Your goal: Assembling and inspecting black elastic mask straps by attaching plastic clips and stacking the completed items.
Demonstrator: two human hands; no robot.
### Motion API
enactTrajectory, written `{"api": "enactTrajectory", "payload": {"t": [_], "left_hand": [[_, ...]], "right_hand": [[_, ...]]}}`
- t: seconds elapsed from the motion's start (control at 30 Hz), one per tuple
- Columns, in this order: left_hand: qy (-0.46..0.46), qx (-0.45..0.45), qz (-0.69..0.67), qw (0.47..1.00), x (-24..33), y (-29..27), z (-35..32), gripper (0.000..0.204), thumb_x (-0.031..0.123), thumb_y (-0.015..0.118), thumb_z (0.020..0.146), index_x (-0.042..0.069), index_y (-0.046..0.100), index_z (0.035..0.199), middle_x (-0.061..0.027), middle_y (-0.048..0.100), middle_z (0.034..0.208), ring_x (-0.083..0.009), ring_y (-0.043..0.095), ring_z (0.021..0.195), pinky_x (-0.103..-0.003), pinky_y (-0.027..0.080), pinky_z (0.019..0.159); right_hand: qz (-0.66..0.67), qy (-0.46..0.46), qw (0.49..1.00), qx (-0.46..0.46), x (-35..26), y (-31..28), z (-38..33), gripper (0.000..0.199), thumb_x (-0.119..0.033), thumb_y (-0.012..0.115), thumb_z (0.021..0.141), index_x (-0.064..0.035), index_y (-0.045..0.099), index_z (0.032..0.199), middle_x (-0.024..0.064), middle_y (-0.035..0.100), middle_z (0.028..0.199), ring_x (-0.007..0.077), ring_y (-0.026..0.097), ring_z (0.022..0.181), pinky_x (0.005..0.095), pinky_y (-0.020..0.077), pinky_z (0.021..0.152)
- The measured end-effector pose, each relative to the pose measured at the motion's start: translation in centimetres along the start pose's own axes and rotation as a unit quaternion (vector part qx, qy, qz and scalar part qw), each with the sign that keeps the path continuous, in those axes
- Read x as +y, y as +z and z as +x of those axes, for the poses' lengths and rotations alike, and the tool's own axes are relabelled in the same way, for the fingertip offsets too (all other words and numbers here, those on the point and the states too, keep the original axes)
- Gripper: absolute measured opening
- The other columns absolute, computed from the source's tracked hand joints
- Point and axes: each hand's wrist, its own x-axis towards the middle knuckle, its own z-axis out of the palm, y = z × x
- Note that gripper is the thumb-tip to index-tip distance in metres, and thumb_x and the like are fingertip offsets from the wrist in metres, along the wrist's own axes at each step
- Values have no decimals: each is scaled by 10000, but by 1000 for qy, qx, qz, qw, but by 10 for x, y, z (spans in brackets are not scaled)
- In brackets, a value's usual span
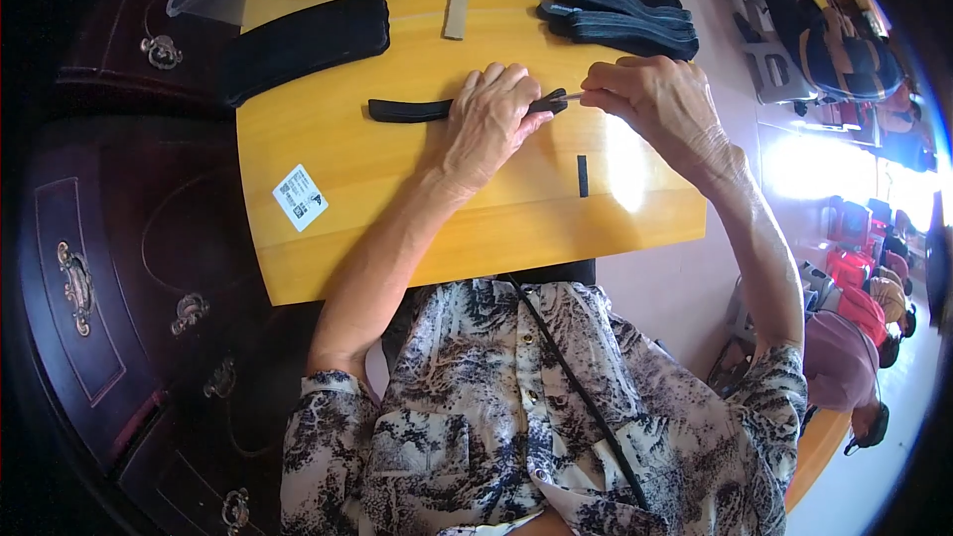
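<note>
My left hand lies flat on a black strap in the middle of the desk, fingers spread and pressing it down. My right hand has its fingers pinched narrow on a thin metal tool touching the strap's right end. A small black strip lies nearer the front edge (a white sticker sits toward the front left corner). Stacked black straps rest at the far edge.

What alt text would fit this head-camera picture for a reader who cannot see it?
A person's left hand presses a narrow black strap flat on a yellow wooden table, while the right hand pinches a thin pale piece at its end. More black straps lie stacked behind.
</note>
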Motion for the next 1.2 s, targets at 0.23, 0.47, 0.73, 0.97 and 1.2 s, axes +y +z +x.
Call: {"api": "enactTrajectory", "payload": {"t": [0.23, 0.47, 0.73, 0.97, 1.2], "left_hand": [[-13, -15, 2, 1000, 1, -1, 1, 282, 237, 741, 727, 79, 539, 844, -44, 524, 826, -248, 527, 816, -385, 412, 708], [4, 3, 35, 999, 6, -4, 2, 267, 200, 769, 683, 84, 594, 847, -29, 546, 845, -211, 532, 832, -354, 413, 736], [5, 22, 12, 1000, 6, -3, 2, 263, 176, 773, 665, 80, 600, 837, -32, 578, 855, -216, 546, 824, -361, 420, 710], [-17, 0, 4, 1000, 7, -4, 0, 271, 235, 748, 691, 55, 576, 797, -57, 555, 828, -260, 542, 817, -373, 428, 721], [-2, 4, 0, 1000, 5, -3, 2, 262, 252, 728, 721, 58, 567, 792, -59, 543, 810, -255, 538, 816, -371, 419, 717]], "right_hand": [[-107, -54, 991, -56, -11, -13, 18, 242, -317, 633, 826, -85, 608, 763, 51, 580, 616, 244, 607, 607, 363, 452, 523], [-196, -117, 972, -54, -47, -17, 41, 16, -118, 699, 683, -105, 695, 675, 78, 671, 703, 219, 668, 676, 313, 499, 557], [-218, -162, 953, -136, -44, -2, 53, 43, -131, 709, 674, -127, 714, 716, 46, 677, 717, 193, 673, 726, 293, 489, 551], [139, 29, 985, -102, 27, 21, 4, 206, -304, 615, 859, -107, 660, 902, 68, 651, 750, 260, 627, 708, 355, 471, 618], [303, 112, 946, -9, 29, 53, -23, 243, -330, 599, 880, -134, 690, 991, 65, 684, 829, 211, 656, 776, 319, 491, 705]]}}
